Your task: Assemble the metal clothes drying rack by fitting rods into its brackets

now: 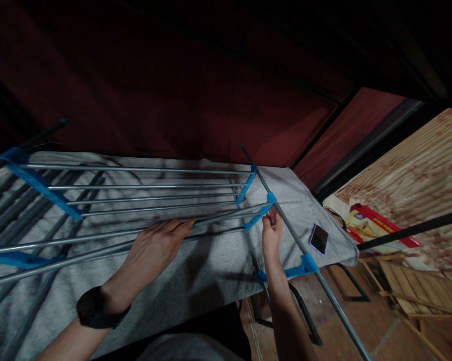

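A partly assembled rack of grey metal rods and blue plastic brackets lies across a bed-like surface. My left hand (156,248), with a dark watch on its wrist, lies over the front rods, its fingers closed around a metal rod (226,216). Its thumb and palm are hidden. At the right end, my right hand (273,228) is closed at a blue bracket (258,216), where the rod meets a long side pole (291,230). The fingertips are partly hidden there. Another blue bracket (299,269) sits lower on that pole, beside my right forearm.
A grey blanket (218,265) covers the surface below. A phone (318,239) lies on it at the right. More blue brackets (41,188) and rods are at the left. A red and yellow box (380,225) and a wooden folding piece (417,286) stand beyond the right edge.
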Demonstrator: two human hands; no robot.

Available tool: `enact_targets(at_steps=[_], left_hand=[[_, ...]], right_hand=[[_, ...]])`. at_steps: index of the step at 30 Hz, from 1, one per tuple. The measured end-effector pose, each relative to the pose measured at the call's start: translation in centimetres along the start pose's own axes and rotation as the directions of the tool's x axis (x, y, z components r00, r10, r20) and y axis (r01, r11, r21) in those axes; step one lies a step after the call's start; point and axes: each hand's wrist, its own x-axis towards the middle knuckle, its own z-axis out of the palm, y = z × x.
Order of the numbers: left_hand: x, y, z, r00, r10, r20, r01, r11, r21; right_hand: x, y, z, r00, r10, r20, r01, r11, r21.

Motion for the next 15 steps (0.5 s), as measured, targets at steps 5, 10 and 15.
enact_targets(at_steps=[5, 10, 15], left_hand=[[0.5, 0.2, -1.2, 1.0, -0.004, -0.005, 0.005, 0.999, 0.051], [1.5, 0.1, -2.1, 1.0, 0.011, -0.009, -0.01, 0.995, 0.103], [2.3, -0.1, -1.8, 1.0, 0.02, -0.02, -0.018, 0.995, 0.099]], right_hand=[[0.1, -0.2, 0.0, 1.0, -0.011, -0.011, 0.011, 1.0, -0.015], [0.0, -0.7, 0.3, 0.999, -0.013, -0.032, 0.011, 0.998, -0.058], [0.1, -0.6, 0.5, 0.998, -0.008, -0.065, 0.003, 0.996, -0.085]])
